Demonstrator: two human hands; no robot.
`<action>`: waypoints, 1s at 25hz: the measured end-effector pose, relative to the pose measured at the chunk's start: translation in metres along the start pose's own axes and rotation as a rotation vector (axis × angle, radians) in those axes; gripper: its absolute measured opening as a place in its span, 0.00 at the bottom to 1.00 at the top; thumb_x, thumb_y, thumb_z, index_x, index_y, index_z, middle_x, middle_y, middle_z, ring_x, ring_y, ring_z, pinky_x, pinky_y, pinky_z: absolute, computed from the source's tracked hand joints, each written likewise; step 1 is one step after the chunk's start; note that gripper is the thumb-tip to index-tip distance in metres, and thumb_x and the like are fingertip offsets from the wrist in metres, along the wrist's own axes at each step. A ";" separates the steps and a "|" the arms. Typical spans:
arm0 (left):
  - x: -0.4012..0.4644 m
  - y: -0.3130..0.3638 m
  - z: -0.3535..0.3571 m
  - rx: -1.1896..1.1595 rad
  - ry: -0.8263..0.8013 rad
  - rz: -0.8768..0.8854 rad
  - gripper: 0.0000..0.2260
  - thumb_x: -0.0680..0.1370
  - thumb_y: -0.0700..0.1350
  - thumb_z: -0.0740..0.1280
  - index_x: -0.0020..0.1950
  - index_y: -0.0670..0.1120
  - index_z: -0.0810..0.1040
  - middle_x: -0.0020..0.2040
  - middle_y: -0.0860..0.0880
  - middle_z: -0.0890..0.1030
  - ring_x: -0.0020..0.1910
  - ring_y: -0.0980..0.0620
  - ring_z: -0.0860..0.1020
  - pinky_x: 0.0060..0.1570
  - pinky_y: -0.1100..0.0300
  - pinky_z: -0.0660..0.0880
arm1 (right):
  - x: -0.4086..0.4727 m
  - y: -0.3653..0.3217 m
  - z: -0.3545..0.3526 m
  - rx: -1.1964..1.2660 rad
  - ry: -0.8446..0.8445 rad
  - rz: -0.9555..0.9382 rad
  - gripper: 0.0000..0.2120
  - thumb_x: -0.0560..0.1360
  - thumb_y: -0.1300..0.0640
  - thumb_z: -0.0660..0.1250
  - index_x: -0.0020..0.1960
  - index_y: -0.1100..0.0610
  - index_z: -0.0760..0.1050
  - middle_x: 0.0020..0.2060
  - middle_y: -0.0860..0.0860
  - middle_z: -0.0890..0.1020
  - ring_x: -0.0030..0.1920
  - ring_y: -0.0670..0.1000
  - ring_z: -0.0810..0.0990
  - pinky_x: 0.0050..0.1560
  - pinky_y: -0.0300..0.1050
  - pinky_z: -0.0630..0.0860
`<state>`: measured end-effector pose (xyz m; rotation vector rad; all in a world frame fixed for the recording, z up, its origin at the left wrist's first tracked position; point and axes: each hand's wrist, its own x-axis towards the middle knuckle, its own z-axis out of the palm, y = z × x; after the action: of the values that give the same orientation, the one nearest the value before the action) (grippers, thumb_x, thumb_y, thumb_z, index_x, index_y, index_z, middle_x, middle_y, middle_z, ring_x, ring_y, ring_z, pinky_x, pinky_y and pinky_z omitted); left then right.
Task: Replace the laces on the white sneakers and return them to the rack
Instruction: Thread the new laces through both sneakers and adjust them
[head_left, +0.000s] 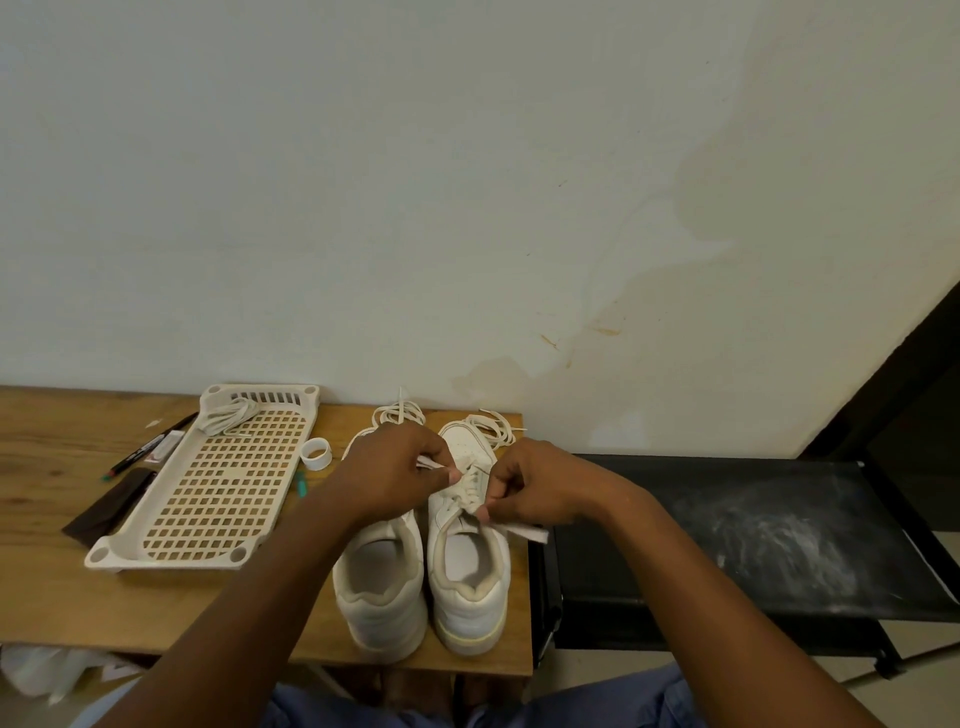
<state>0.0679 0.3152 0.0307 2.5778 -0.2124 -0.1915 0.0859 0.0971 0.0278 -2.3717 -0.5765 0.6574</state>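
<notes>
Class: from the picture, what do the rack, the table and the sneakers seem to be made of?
Rack: likely moulded plastic, matt cream, with a punched square grid.
Table: wood or wood veneer, visible brown grain.
Sneakers: smooth white leather or synthetic, slightly glossy, with thick rubbery soles.

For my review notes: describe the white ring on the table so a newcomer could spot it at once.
Start at the wooden table and find the pale perforated rack lying flat on it. The ring stands just past the rack's right edge, left of the sneakers. It is the only small, round, hollow white band there, unlike the loose laces behind.
</notes>
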 end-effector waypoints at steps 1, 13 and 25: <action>0.000 0.000 0.000 0.020 0.032 -0.005 0.06 0.77 0.56 0.73 0.49 0.55 0.86 0.49 0.59 0.85 0.50 0.58 0.81 0.56 0.50 0.79 | 0.000 0.001 0.000 0.002 -0.009 0.001 0.08 0.75 0.51 0.77 0.47 0.56 0.87 0.42 0.47 0.87 0.47 0.48 0.85 0.53 0.49 0.83; 0.008 0.003 0.027 0.052 0.233 -0.159 0.06 0.76 0.49 0.75 0.51 0.49 0.87 0.50 0.51 0.86 0.44 0.56 0.78 0.42 0.63 0.68 | 0.002 -0.001 0.004 -0.064 -0.075 -0.047 0.07 0.77 0.55 0.75 0.46 0.59 0.85 0.41 0.51 0.87 0.39 0.43 0.82 0.50 0.46 0.82; 0.001 -0.010 -0.003 -0.007 0.122 -0.103 0.14 0.79 0.61 0.66 0.59 0.58 0.83 0.56 0.61 0.82 0.53 0.56 0.81 0.58 0.54 0.78 | 0.000 0.007 0.004 0.072 0.010 0.003 0.12 0.78 0.50 0.74 0.44 0.58 0.86 0.36 0.48 0.86 0.36 0.43 0.83 0.43 0.41 0.81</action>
<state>0.0705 0.3253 0.0275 2.5848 -0.0347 -0.0724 0.0853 0.0942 0.0200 -2.3077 -0.5360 0.6562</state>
